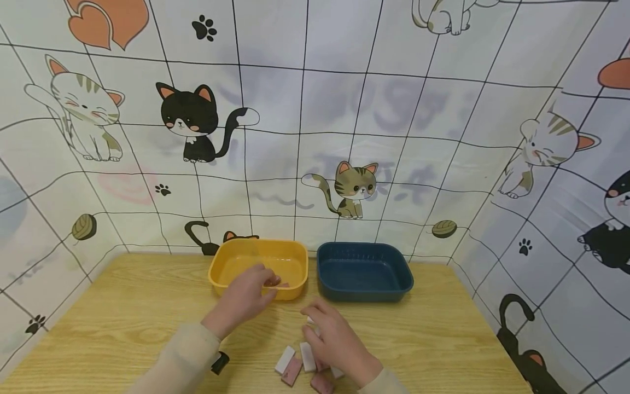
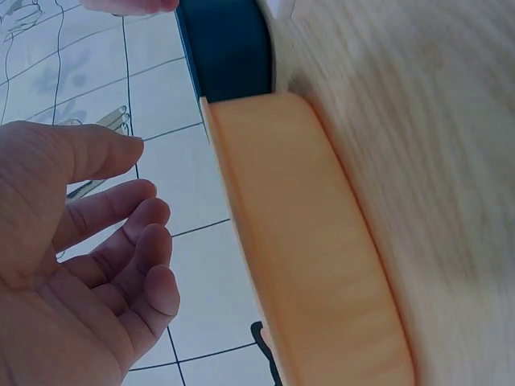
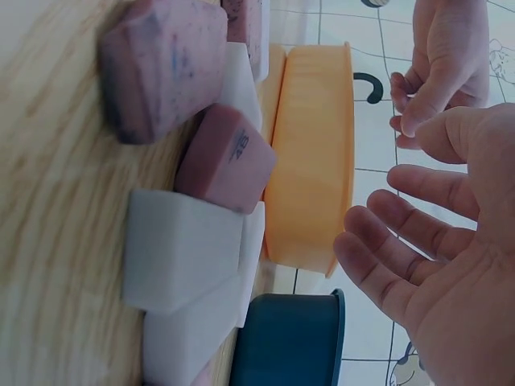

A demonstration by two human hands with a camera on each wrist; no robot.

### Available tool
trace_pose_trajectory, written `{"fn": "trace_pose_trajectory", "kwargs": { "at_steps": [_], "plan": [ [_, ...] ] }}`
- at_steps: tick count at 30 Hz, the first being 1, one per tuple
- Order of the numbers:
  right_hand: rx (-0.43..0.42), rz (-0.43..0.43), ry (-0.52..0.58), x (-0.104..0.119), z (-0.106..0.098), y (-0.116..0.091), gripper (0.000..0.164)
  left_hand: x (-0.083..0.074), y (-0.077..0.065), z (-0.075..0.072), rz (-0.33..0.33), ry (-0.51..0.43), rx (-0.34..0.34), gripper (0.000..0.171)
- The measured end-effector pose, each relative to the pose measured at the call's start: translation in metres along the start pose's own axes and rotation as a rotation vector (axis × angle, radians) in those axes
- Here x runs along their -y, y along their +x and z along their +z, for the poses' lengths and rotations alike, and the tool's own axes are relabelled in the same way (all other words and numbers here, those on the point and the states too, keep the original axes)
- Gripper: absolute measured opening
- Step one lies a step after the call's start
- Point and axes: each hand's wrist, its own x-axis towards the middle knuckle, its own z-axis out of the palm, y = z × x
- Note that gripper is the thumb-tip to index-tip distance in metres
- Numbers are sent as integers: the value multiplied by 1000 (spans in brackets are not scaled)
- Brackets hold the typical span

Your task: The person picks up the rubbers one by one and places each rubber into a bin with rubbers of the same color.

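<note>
My left hand [image 1: 246,295] hangs over the near side of the yellow bin [image 1: 216,276], fingers loosely bent and nothing in them. Inside that bin, a small pinkish piece [image 1: 284,285] shows beside the fingertips. The right hand [image 1: 336,339] hovers above a loose group of erasers, its fingers relaxed and the palm bare in the right wrist view. Among them are a white eraser [image 1: 285,360], a pink eraser [image 1: 292,372] and a marked pink eraser [image 3: 227,161]. Part of the group is hidden beneath the right hand.
A dark blue bin [image 1: 364,296] stands right of the yellow one at the back of the wooden table [image 1: 438,334]. Behind them hangs a white cloth [image 1: 275,153] with cat drawings. A small black object [image 1: 220,362] lies by the left sleeve.
</note>
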Motion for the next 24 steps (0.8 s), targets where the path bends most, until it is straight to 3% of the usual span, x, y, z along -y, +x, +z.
{"fn": "trace_pose_trajectory", "kwargs": {
  "at_steps": [8,15,24],
  "plan": [
    [1,39,-6,-2,-6,-11,20,-7,-12,6,48,17,4,17],
    [-34,16,-5,-3,-9,-19,21,-10,-21,11,94,12,-8,15],
    [84,104,47,-3,-13,-26,25,-18,-37,15,143,12,78,16]
  ]
}}
